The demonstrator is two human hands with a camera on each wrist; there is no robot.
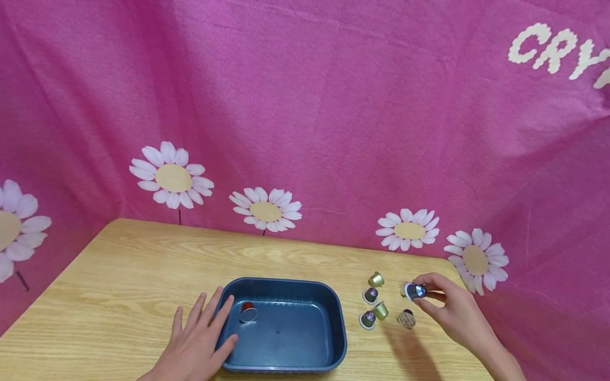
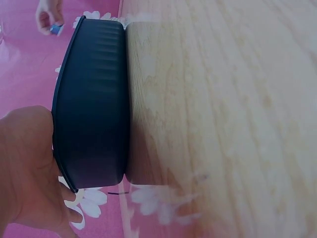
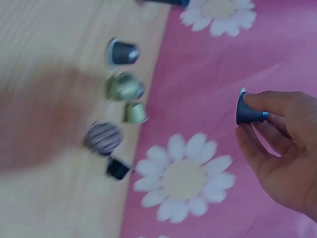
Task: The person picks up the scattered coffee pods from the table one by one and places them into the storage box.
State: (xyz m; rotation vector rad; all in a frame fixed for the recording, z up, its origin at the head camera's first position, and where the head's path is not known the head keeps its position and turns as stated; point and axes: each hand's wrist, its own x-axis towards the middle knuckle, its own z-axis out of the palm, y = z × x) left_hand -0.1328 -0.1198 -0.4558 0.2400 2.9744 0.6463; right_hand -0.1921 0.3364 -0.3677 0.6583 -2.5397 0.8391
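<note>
My right hand (image 1: 450,312) pinches a blue coffee capsule (image 1: 415,291) between thumb and fingers, held up off the table. In the right wrist view the same capsule (image 3: 249,110) shows its pale rim facing away from the palm. With fingers spread, my left hand (image 1: 197,338) rests on the left rim of a dark blue plastic tub (image 1: 339,323). Inside the tub, near its left wall, lies a capsule with a reddish-brown body and a silver lid (image 1: 249,313). The left wrist view shows the tub's outer side wall (image 2: 91,104) beside the left hand (image 2: 29,168).
Between tub and right hand several capsules lie on the wooden table (image 1: 157,264): gold (image 1: 376,279), green (image 1: 380,310), dark purple (image 1: 370,295), and one with a striped lid (image 1: 407,318). A black capsule (image 3: 118,168) is near it. A pink daisy-printed cloth (image 1: 305,132) hangs behind.
</note>
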